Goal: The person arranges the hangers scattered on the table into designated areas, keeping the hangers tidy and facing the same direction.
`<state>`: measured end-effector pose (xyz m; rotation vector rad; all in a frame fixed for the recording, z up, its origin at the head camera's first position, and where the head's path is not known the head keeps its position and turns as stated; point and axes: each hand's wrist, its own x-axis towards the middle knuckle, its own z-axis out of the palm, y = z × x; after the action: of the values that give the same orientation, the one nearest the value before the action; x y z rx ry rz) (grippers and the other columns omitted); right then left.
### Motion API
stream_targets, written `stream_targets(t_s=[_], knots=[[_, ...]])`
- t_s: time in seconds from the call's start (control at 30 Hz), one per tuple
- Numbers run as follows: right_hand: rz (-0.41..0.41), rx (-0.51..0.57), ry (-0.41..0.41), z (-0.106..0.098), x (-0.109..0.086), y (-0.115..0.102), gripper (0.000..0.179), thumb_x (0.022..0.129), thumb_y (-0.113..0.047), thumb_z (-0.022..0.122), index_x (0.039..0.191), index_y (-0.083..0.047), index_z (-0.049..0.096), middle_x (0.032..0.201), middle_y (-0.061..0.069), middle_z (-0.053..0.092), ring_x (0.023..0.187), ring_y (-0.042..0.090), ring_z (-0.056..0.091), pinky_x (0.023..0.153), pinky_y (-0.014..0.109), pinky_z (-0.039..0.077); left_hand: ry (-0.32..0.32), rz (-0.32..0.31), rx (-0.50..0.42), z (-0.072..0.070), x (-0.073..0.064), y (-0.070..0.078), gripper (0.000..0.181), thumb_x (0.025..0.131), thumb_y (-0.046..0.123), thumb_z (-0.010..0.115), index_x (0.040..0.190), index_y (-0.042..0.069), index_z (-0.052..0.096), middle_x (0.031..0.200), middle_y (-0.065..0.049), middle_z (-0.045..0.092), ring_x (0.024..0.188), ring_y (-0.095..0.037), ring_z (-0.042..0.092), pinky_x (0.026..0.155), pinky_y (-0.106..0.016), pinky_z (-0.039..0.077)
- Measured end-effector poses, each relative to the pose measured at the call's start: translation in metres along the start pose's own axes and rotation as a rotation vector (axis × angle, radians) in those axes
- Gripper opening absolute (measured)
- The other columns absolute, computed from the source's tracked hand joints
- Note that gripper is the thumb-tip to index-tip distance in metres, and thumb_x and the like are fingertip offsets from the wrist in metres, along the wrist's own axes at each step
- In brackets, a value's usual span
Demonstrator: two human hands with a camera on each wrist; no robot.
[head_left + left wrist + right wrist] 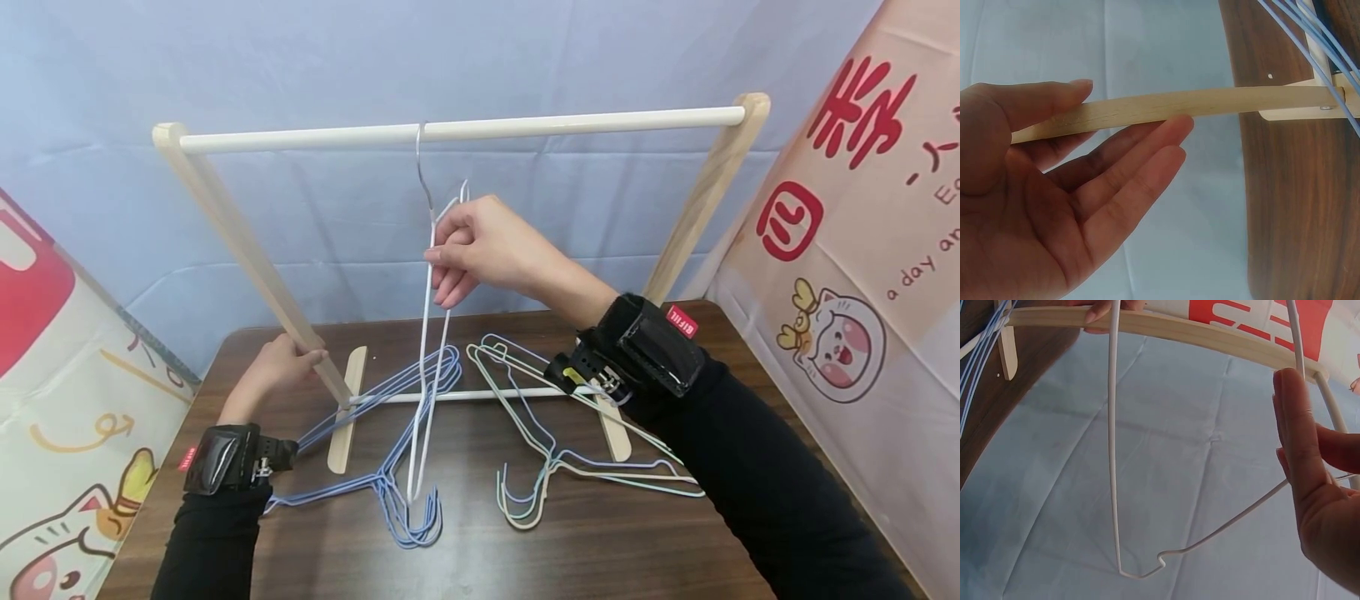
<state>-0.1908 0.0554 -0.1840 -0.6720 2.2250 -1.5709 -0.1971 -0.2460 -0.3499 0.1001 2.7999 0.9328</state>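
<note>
My right hand (480,254) pinches a white wire clothes hanger (1112,437) just below its neck, thumb against the fingers. The hanger's metal hook (422,162) reaches up to the white top rail (585,123) of a small wooden clothes rack and overlaps it in the head view. Its long body hangs down almost edge-on to the head camera. At the rack's left side, my left hand (273,367) holds the slanted wooden post (1222,102) low down, with the thumb on one side and fingers on the other.
Several blue wire hangers (384,479) lie bundled on the brown wooden table (465,550), left of centre. To the right, pale green, cream and bluish hangers (550,460) lie partly under my right forearm. A light blue cloth (480,50) hangs behind; printed sheets (847,250) flank the table.
</note>
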Motion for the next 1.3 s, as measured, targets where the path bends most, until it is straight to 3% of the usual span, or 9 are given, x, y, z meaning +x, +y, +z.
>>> stream_targets(t_s=[0.2, 0.4, 0.63, 0.8, 1.3], knots=[[-0.018, -0.029, 0.001, -0.002, -0.001, 0.002, 0.012, 0.091, 0.004, 0.048, 0.099, 0.012, 0.052, 0.076, 0.023, 0.063, 0.058, 0.026, 0.065, 0.06, 0.038, 0.053, -0.002, -0.003, -0.002, 0.001, 0.0, -0.003, 0.036, 0.093, 0.018, 0.048, 0.114, -0.011, 0.054, 0.094, -0.026, 0.064, 0.073, -0.023, 0.065, 0.063, -0.033, 0.048], [-0.03, -0.082, -0.006, -0.006, -0.001, 0.006, 0.011, 0.09, 0.007, 0.047, 0.099, 0.011, 0.052, 0.078, 0.026, 0.062, 0.057, 0.025, 0.063, 0.059, 0.036, 0.053, -0.003, -0.004, -0.002, 0.001, 0.001, -0.003, 0.036, 0.094, 0.019, 0.048, 0.114, -0.01, 0.054, 0.095, -0.026, 0.063, 0.073, -0.023, 0.065, 0.063, -0.033, 0.048], [-0.019, -0.293, -0.009, -0.013, -0.005, 0.012, 0.007, 0.088, 0.002, 0.054, 0.091, 0.007, 0.058, 0.077, 0.018, 0.065, 0.063, 0.027, 0.065, 0.06, 0.036, 0.053, -0.002, -0.007, -0.002, 0.001, 0.001, -0.003, 0.035, 0.094, 0.019, 0.048, 0.113, -0.009, 0.055, 0.093, -0.025, 0.064, 0.074, -0.023, 0.065, 0.062, -0.032, 0.046], [0.006, -0.384, -0.023, -0.019, -0.007, 0.022, 0.006, 0.087, 0.001, 0.055, 0.088, 0.004, 0.06, 0.075, 0.015, 0.065, 0.063, 0.026, 0.064, 0.058, 0.032, 0.052, -0.003, -0.007, 0.001, 0.0, 0.001, -0.002, 0.036, 0.094, 0.02, 0.049, 0.114, -0.009, 0.055, 0.093, -0.024, 0.065, 0.077, -0.029, 0.065, 0.063, -0.032, 0.046], [0.085, -0.382, -0.073, -0.029, -0.017, 0.069, 0.006, 0.087, -0.001, 0.056, 0.084, 0.003, 0.059, 0.072, 0.013, 0.064, 0.061, 0.021, 0.063, 0.055, 0.03, 0.052, 0.004, 0.011, -0.002, 0.001, 0.001, -0.002, 0.035, 0.093, 0.019, 0.05, 0.114, -0.009, 0.054, 0.09, -0.023, 0.065, 0.076, -0.03, 0.065, 0.06, -0.031, 0.046]])
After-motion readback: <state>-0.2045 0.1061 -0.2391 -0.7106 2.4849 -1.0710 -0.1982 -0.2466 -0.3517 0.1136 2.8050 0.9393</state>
